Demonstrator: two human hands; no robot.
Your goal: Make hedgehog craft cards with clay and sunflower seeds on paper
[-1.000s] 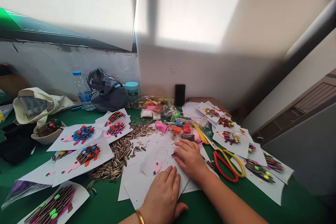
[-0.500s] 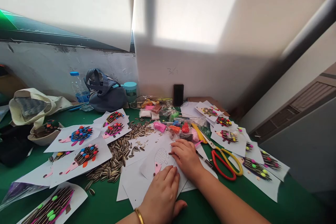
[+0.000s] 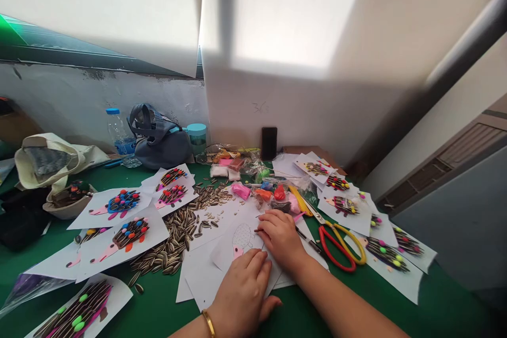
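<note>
Our left hand point(image 3: 241, 288) flat and open on a white paper sheet with a pencilled pink-faced hedgehog point(image 3: 242, 238), our right hand point(image 3: 279, 237) open beside it, gripping nothing, red-and-yellow-handled scissors point(image 3: 336, 245) near right, a heap of striped sunflower seeds point(image 3: 170, 240) left

A water bottle point(image 3: 117, 132) and a grey bag point(image 3: 159, 147) are placed at the worktop's point(image 3: 447, 301) far edge; a black phone point(image 3: 269, 143) is propped against the wall point(image 3: 237, 111).

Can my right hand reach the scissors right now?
Probably yes: your right hand rests close to the scissors, and only a thin dark tool lies between them, easy to pass over.
</note>
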